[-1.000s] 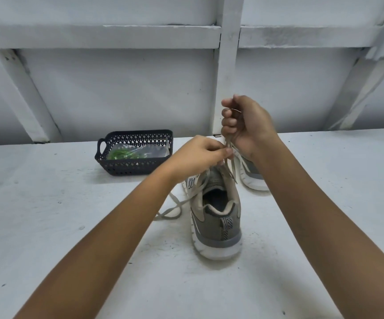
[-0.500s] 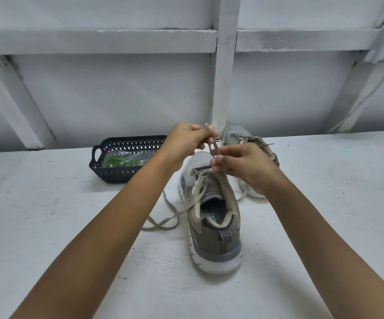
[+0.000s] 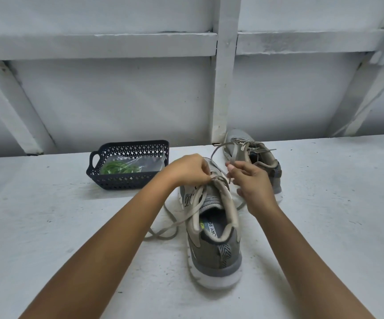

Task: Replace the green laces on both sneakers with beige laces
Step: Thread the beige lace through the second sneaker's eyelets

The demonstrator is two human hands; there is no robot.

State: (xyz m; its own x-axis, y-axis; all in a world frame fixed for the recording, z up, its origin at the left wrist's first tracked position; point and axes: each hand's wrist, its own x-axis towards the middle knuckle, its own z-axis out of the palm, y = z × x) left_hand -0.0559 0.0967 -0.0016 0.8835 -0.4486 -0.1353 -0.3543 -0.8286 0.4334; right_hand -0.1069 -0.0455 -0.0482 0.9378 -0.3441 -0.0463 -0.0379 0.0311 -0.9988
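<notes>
Left hand (image 3: 190,170) pinches the beige lace (image 3: 179,218) at the near sneaker's (image 3: 211,240) eyelets; my right hand (image 3: 252,180) pinches its free end just beside. The second sneaker (image 3: 259,157) sits behind, near the desk's (image 3: 48,226) back edge. Green laces (image 3: 117,168) lie bagged in a basket (image 3: 126,184), left and apart.

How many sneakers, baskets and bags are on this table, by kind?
Sneakers: 2 (near sneaker, far sneaker)
Basket: 1
Plastic bag, holding green laces, inside the basket: 1
Total: 4
</notes>
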